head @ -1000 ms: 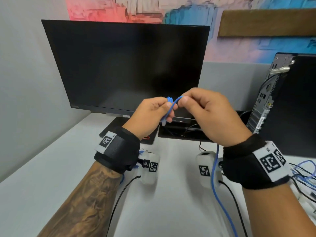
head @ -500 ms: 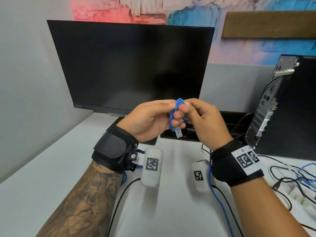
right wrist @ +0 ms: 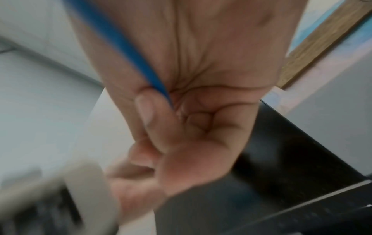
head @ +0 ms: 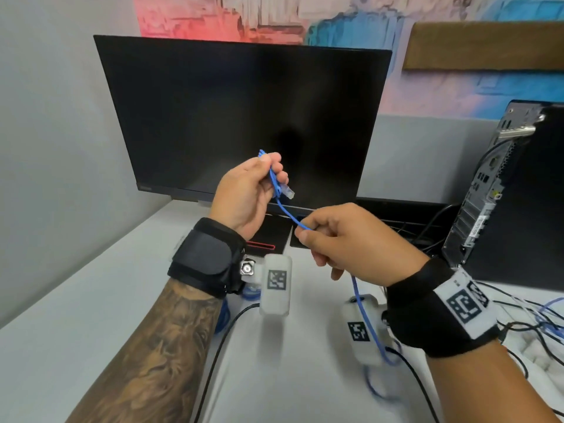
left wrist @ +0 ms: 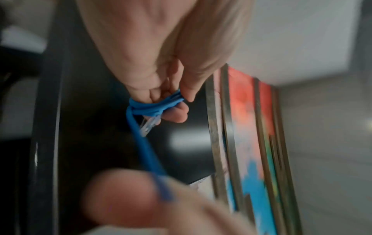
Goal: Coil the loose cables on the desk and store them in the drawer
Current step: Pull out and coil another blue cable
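Note:
A thin blue network cable [head: 285, 212] runs between both hands in front of the monitor. My left hand [head: 253, 187] is raised and pinches a few small loops of it, with the clear plug [head: 288, 192] sticking out by the fingers. In the left wrist view the loops [left wrist: 155, 106] wrap round the fingertips and the plug [left wrist: 148, 127] hangs below. My right hand [head: 341, 242] is lower and to the right, fingers curled round the cable. The cable [right wrist: 124, 47] passes through that fist and drops past the wrist [head: 366, 319] to the desk. No drawer is in view.
A black monitor [head: 244, 117] stands close behind the hands on a white desk [head: 76, 315]. A black computer tower [head: 518, 193] is at the right with a tangle of black and blue cables [head: 543, 319] beside it. A black lead [head: 225, 337] crosses the desk near my left arm.
The hands, which met together over the loops, have drawn apart. The left hand rose with the loops; the right hand slid down and right along the cable.

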### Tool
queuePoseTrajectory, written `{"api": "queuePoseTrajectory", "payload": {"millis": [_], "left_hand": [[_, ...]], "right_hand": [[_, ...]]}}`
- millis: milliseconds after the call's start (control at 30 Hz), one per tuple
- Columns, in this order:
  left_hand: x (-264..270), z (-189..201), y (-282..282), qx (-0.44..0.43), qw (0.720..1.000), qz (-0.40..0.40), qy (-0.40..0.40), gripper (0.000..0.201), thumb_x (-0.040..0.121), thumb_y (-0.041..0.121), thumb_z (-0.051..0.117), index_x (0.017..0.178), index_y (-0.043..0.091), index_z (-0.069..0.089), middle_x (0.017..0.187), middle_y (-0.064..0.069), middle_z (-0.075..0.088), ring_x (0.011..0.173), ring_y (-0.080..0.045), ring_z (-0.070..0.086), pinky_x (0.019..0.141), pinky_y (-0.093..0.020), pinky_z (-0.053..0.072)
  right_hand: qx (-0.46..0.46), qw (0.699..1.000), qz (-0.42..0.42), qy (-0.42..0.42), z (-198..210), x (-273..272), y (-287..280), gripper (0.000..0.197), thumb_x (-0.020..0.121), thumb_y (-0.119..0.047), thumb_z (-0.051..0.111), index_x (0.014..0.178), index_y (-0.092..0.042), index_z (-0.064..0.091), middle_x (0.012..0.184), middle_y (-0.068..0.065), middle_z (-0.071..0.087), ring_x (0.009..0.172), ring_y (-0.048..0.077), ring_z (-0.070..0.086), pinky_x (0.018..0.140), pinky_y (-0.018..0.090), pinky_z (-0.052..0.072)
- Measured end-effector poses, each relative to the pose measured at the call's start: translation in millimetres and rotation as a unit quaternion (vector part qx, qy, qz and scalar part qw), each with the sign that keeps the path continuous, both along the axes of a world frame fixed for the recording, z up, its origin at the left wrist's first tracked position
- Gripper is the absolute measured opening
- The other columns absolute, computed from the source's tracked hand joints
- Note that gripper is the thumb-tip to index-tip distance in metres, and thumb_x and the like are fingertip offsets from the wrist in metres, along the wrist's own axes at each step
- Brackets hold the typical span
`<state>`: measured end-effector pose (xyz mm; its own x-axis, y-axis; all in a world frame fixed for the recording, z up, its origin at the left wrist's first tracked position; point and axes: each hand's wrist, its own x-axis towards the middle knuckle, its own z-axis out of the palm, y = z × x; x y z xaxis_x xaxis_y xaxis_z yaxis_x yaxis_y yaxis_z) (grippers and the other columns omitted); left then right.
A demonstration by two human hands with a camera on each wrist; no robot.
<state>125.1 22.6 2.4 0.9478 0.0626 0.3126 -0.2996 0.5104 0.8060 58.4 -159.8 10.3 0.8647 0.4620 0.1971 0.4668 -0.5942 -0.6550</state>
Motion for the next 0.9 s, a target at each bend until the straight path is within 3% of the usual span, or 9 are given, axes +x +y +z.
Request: {"api": "queuePoseTrajectory", "payload": {"millis": [167,267,333,400,500,600,700,800,900], "left_hand": [[-13,-5,-17,0.279,0.954,0.071,-0.082,0.023,0.102,0.012,0.052,0.097,-0.004,0.068,0.09,-0.005,0.067,0.077,-0.011,0.064,0.074,-0.022,0.053],[-20,-4,-30,0.395,0.91,0.055,-0.115,0.027,0.101,0.013,0.055,0.097,-0.012,0.064,0.089,-0.009,0.071,0.079,-0.007,0.063,0.075,-0.028,0.055],[-26,-1,-31,0.441,0.89,0.01,-0.119,0.029,0.104,0.019,0.05,0.093,-0.002,0.066,0.082,-0.002,0.069,0.078,-0.008,0.063,0.077,-0.028,0.053],[-33,3,-31,0.456,0.883,-0.046,-0.101,0.037,0.107,0.026,0.04,0.088,0.009,0.066,0.074,0.003,0.064,0.072,-0.01,0.059,0.076,-0.027,0.049],[-40,6,-37,0.393,0.905,-0.157,-0.046,0.045,0.109,0.03,0.03,0.103,0.003,0.066,0.075,0.002,0.059,0.07,-0.012,0.053,0.079,-0.031,0.049],[-39,8,-36,0.328,0.916,-0.224,-0.052,0.041,0.108,0.021,0.03,0.106,-0.003,0.063,0.076,-0.002,0.051,0.066,-0.013,0.048,0.086,-0.038,0.048],[-40,12,-31,0.207,0.93,-0.303,-0.036,0.039,0.107,0.023,0.029,0.101,0.003,0.063,0.074,-0.001,0.047,0.065,-0.013,0.043,0.083,-0.033,0.05],[-36,17,-28,0.006,0.937,-0.348,0.013,0.039,0.107,0.029,0.03,0.097,0.006,0.06,0.075,0.002,0.042,0.062,-0.009,0.042,0.082,-0.03,0.052],[-23,22,-18,-0.114,0.957,-0.264,0.025,0.035,0.107,0.028,0.03,0.097,0.006,0.055,0.076,0.003,0.041,0.063,-0.009,0.042,0.088,-0.031,0.05]], "right_hand": [[0.099,0.993,0.039,0.053,23,-17,-14,0.014,0.097,-0.018,0.061,0.1,-0.007,0.07,0.068,0.005,0.068,0.053,0.015,0.063,0.062,0.036,0.062],[0.192,0.971,0.045,0.138,29,-17,-27,0.02,0.095,-0.012,0.06,0.107,0.002,0.067,0.069,0.006,0.063,0.047,0.016,0.059,0.053,0.034,0.058],[0.181,0.977,0.035,0.104,29,-16,-35,0.019,0.097,-0.014,0.058,0.105,-0.002,0.069,0.068,0.004,0.058,0.042,0.013,0.046,0.049,0.03,0.051],[0.103,0.994,-0.013,-0.03,27,-11,-41,0.018,0.099,-0.019,0.055,0.097,-0.016,0.073,0.072,-0.002,0.062,0.051,0.014,0.05,0.054,0.027,0.048],[0.068,0.978,-0.079,-0.182,20,3,-49,0.017,0.099,-0.024,0.056,0.094,-0.026,0.072,0.084,-0.006,0.07,0.08,0.009,0.062,0.072,0.018,0.049],[0.12,0.962,-0.104,-0.224,12,14,-51,0.013,0.097,-0.026,0.06,0.097,-0.025,0.074,0.085,-0.004,0.072,0.081,0.014,0.064,0.076,0.027,0.05],[0.164,0.958,-0.079,-0.221,5,19,-44,0.017,0.099,-0.022,0.059,0.106,-0.024,0.074,0.096,-0.014,0.074,0.092,0.003,0.067,0.083,0.02,0.052],[0.159,0.973,-0.072,-0.151,-10,23,-34,0.024,0.102,-0.017,0.053,0.116,-0.023,0.071,0.082,-0.016,0.068,0.066,-0.003,0.062,0.064,0.016,0.05],[0.129,0.99,-0.044,-0.039,-20,21,-21,0.023,0.103,-0.014,0.048,0.119,-0.015,0.065,0.071,0.009,0.059,0.047,0.007,0.051,0.047,0.026,0.048]]}}
